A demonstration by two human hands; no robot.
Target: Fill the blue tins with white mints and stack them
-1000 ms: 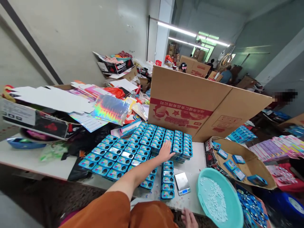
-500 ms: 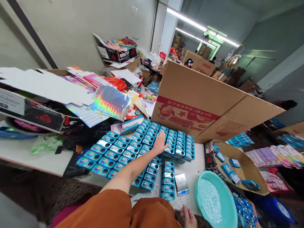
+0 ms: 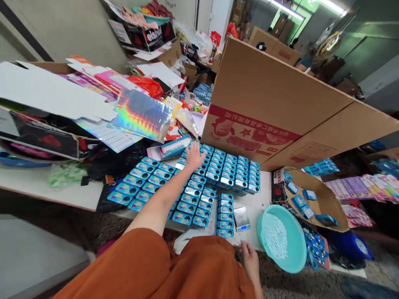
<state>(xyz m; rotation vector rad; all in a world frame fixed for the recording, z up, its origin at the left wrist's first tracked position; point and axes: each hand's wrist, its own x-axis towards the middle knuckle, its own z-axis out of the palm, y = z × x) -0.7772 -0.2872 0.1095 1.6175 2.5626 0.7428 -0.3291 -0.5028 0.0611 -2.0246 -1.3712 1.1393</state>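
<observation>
Many small blue tins with silvery edges and a dark round spot lie in close rows on the white table. My left hand reaches across them with its fingers spread, palm down on the rows at the back. To its right, more blue tins stand in stacks. A single short row of tins lies nearer to me, beside a small digital scale. My right hand hangs at the table's front edge below the scale, fingers loosely apart and holding nothing visible.
A turquoise basin with white candy-like pieces stands right of the scale. Behind it, a cut-down carton holds several tins. A large cardboard sheet stands behind the stacks. Cartons and packaging sheets crowd the left.
My left hand has moved left and back across the tins, from beside the stacks. The right hand stays near the table edge. The camera view has tilted downward.
</observation>
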